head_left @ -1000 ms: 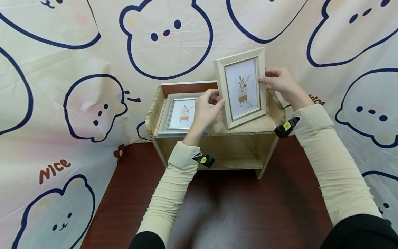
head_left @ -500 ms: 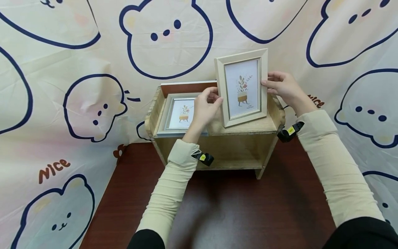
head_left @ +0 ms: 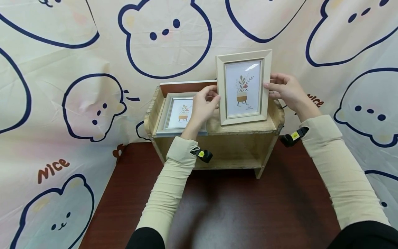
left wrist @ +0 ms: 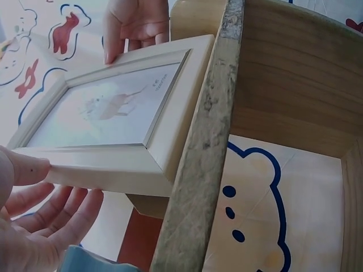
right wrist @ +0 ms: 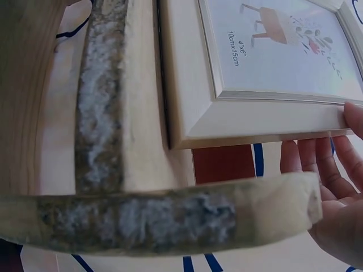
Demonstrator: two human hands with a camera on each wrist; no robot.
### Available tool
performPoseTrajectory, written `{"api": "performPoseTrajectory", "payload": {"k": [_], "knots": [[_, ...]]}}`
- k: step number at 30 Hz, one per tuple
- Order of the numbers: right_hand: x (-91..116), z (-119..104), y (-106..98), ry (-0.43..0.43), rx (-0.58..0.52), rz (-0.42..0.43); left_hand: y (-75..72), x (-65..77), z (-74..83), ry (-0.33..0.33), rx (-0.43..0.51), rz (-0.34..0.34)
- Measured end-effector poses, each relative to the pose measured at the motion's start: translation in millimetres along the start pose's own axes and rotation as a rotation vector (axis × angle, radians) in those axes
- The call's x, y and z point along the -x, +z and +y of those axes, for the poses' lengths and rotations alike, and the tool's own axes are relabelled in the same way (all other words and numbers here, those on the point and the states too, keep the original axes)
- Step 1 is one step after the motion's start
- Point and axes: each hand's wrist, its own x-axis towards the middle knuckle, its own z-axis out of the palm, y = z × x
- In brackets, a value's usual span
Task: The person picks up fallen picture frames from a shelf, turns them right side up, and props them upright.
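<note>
Head camera is showing me a cream picture frame (head_left: 244, 90) standing nearly upright on the right of a wooden shelf (head_left: 236, 129), with a second frame (head_left: 180, 111) lying flat to its left. I am watching the left hand (head_left: 203, 105) pinching the upright one's left edge and the right hand (head_left: 288, 92) pinching its right, thumbs in front.

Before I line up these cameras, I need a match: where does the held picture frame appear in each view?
Head: held picture frame, above and right of centre.
Left wrist: held picture frame, left of centre.
Right wrist: held picture frame, upper right, partly cropped.
Shared landmark: wooden shelf, in all three views.
</note>
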Motion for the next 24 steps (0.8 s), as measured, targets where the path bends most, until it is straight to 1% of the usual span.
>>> {"api": "performPoseTrajectory", "payload": {"k": [6,17,24], "knots": [[4,4,0,-0.025,-0.024,0.015,-0.2,-1.9,-0.8,-0.002,0.008,-0.005],[11,6,2,-0.043,-0.049,0.031,0.1,-5.9,-1.6,0.002,-0.012,-0.007],[12,8,1,-0.058,-0.065,0.033,0.4,-4.9,-1.2,0.01,-0.024,-0.008]]}}
